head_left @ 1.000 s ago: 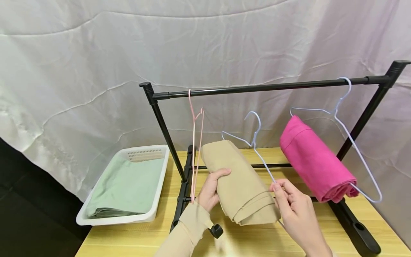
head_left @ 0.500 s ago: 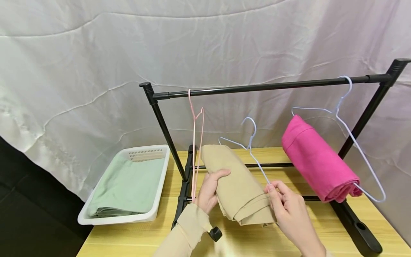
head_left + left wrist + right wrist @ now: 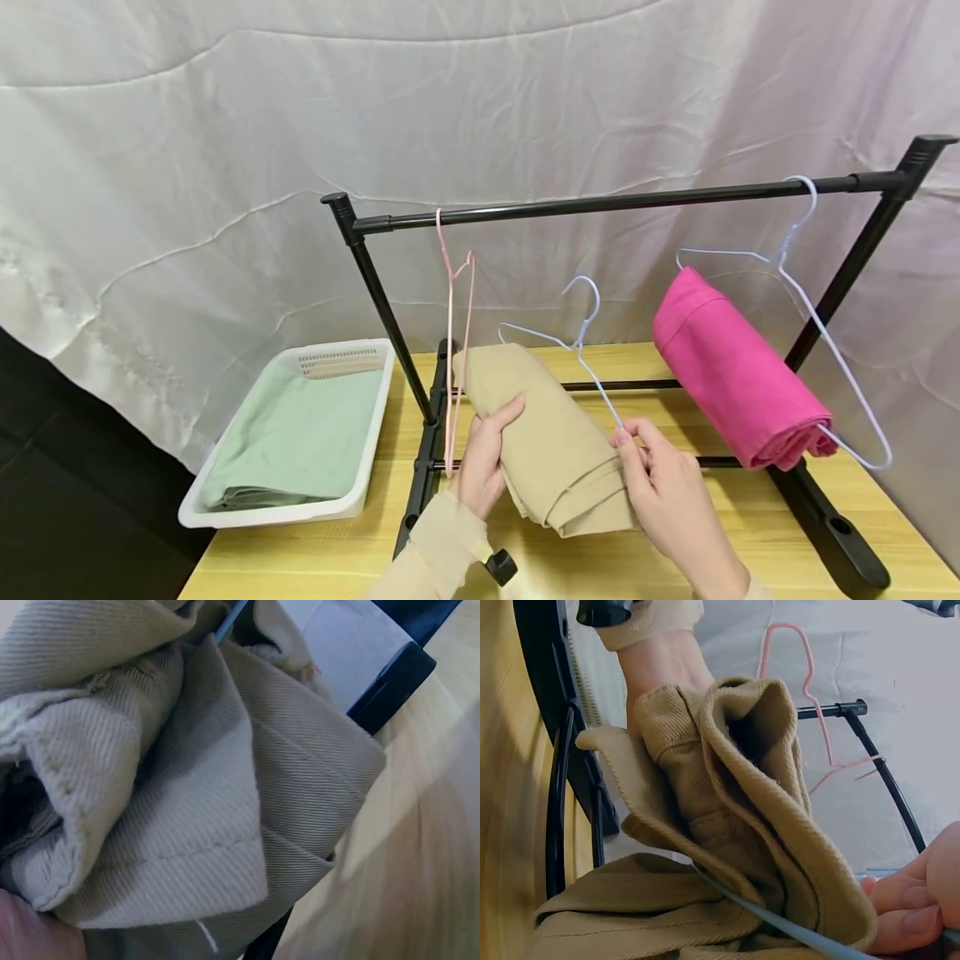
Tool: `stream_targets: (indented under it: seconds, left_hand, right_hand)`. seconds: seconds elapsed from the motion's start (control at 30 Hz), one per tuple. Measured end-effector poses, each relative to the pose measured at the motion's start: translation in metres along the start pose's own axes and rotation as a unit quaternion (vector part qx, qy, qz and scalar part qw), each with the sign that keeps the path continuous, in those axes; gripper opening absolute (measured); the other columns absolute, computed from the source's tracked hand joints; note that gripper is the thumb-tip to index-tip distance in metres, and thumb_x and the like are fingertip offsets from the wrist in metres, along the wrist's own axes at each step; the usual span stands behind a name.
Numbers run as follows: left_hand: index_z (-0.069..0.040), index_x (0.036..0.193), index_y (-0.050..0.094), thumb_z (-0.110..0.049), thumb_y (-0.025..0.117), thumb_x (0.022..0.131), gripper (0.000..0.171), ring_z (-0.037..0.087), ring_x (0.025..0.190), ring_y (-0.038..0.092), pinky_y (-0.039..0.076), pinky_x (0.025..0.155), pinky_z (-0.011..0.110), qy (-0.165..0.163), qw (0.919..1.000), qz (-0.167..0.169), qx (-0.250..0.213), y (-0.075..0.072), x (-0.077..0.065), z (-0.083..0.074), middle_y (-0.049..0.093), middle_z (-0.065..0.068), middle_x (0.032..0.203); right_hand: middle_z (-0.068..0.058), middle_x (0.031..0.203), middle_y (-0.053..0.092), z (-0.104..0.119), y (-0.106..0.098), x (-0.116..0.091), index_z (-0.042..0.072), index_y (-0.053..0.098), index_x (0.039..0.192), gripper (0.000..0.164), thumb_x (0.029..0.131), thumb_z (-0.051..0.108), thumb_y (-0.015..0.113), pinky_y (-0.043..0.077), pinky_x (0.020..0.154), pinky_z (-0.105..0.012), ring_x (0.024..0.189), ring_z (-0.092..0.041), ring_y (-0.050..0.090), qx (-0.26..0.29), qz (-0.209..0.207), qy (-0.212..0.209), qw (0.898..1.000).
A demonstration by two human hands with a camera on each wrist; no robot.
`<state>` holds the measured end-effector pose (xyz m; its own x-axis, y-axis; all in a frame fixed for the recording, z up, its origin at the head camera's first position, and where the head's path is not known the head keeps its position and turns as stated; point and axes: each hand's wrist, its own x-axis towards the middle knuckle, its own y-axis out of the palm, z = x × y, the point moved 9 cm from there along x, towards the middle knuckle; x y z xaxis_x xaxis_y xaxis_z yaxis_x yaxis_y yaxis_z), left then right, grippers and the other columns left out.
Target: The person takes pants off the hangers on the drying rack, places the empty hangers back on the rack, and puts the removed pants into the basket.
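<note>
Tan twill trousers [image 3: 555, 450], folded thick, hang over the lower bar of a light blue wire hanger [image 3: 579, 340]. My left hand [image 3: 483, 462] grips their left side, thumb on top and fingers beneath. My right hand [image 3: 667, 500] pinches the hanger's sloping arm near its right corner, beside the hemmed end. The hanger's hook stands free, below the rack's rail [image 3: 615, 204]. In the right wrist view, the hanger bar [image 3: 780, 922] passes between layers of the trousers [image 3: 727, 832]. The left wrist view shows stacked folds and hems [image 3: 172, 862].
Bright pink folded trousers [image 3: 738, 375] hang on another blue hanger [image 3: 832, 333] at the rail's right. A pink hanger [image 3: 450, 333] hangs bare at the left, close to my left hand. A white basket [image 3: 378, 433] with folded green cloth [image 3: 300, 442] stands left of the rack.
Both hands have shifted slightly left with the tan trousers and the blue hanger. The hanger's hook now sits a little lower and farther left.
</note>
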<state>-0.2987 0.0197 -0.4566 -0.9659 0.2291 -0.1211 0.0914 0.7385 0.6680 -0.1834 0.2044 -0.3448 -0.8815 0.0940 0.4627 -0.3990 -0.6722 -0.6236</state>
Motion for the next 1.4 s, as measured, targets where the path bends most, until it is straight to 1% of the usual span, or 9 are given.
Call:
stream_targets:
  seconds: [0.13,0.27,0.37,0.57,0.67,0.83,0.97,1.23,1.4]
  left_hand:
    - [-0.01,0.133,0.044,-0.024,0.073,0.092,0.053,0.023,0.114,0.065,0.051,0.105,0.04,0.007,1.0,0.0,-0.001,-0.008,-0.008,-0.001,0.059,0.007,0.124]
    - [-0.012,0.131,0.044,-0.024,0.072,0.093,0.049,0.019,0.111,0.066,0.052,0.104,0.037,0.003,0.9999,-0.008,-0.006,-0.016,-0.015,-0.001,0.059,0.004,0.121]
    - [-0.015,0.13,0.041,-0.022,0.073,0.092,0.05,0.018,0.108,0.067,0.052,0.102,0.036,0.005,0.9996,-0.021,-0.015,-0.022,-0.021,-0.003,0.059,0.003,0.118]
    - [-0.022,0.134,0.033,-0.022,0.074,0.092,0.059,0.014,0.106,0.066,0.053,0.102,0.034,0.006,0.9993,-0.035,-0.009,-0.031,-0.032,-0.007,0.058,0.0,0.117]
    - [-0.019,0.136,0.038,-0.024,0.069,0.095,0.051,0.013,0.105,0.066,0.054,0.099,0.032,0.011,0.9994,-0.033,0.0,-0.033,-0.041,-0.008,0.059,0.0,0.116]
    - [-0.013,0.122,0.05,-0.028,0.067,0.097,0.034,0.013,0.103,0.068,0.056,0.095,0.031,0.045,0.9983,-0.036,-0.002,-0.035,-0.05,-0.015,0.064,-0.001,0.11]
    - [-0.014,0.116,0.051,-0.029,0.071,0.094,0.034,0.013,0.1,0.07,0.056,0.095,0.032,0.062,0.9963,-0.059,-0.014,-0.037,-0.052,-0.018,0.068,-0.002,0.105]
    - [-0.013,0.122,0.055,-0.02,0.075,0.091,0.037,0.011,0.097,0.071,0.057,0.095,0.03,0.098,0.9875,-0.115,-0.046,-0.05,-0.059,-0.033,0.067,-0.003,0.109]
    - [-0.011,0.117,0.056,-0.019,0.074,0.091,0.033,0.011,0.096,0.07,0.056,0.095,0.029,0.095,0.9874,-0.11,-0.062,-0.054,-0.06,-0.041,0.067,-0.003,0.108]
  right_hand:
    - [0.018,0.052,0.044,0.002,0.002,0.0,0.022,0.065,0.1,0.012,0.105,0.024,0.054,0.041,0.056,-0.025,0.052,-0.001,0.042,-0.002,0.001,-0.004,1.0]
    - [0.018,0.059,0.058,0.003,0.004,0.0,0.022,0.065,0.099,0.011,0.104,0.022,0.054,0.044,0.058,-0.026,0.055,0.0,0.047,0.002,0.002,-0.01,1.0]
    - [0.016,0.063,0.063,0.002,0.006,0.001,0.022,0.065,0.099,0.011,0.104,0.02,0.054,0.044,0.058,-0.026,0.057,0.001,0.048,0.007,0.005,-0.01,1.0]
    - [0.014,0.052,0.045,-0.004,0.012,0.004,0.018,0.065,0.1,0.013,0.105,0.02,0.053,0.033,0.049,-0.023,0.048,-0.001,0.033,0.022,0.013,-0.001,1.0]
    - [0.013,0.055,0.046,-0.006,0.014,0.006,0.016,0.065,0.1,0.014,0.105,0.019,0.053,0.032,0.048,-0.023,0.048,0.0,0.031,0.021,0.013,-0.001,1.0]
    - [0.009,0.06,0.052,-0.013,0.021,0.007,0.013,0.065,0.102,0.017,0.106,0.02,0.051,0.035,0.049,-0.023,0.048,-0.001,0.035,0.036,0.032,0.011,0.999]
    - [0.008,0.064,0.054,-0.025,0.027,0.008,0.013,0.065,0.102,0.021,0.108,0.023,0.048,0.038,0.051,-0.024,0.051,-0.002,0.041,0.044,0.045,0.029,0.998]
    - [0.007,0.052,0.045,-0.046,0.04,0.009,0.016,0.064,0.102,0.023,0.108,0.031,0.048,0.035,0.049,-0.026,0.045,-0.005,0.037,0.062,0.084,0.073,0.992]
    - [0.006,0.052,0.045,-0.053,0.047,0.009,0.016,0.063,0.101,0.022,0.107,0.03,0.048,0.035,0.045,-0.027,0.043,-0.005,0.036,0.08,0.097,0.085,0.988]
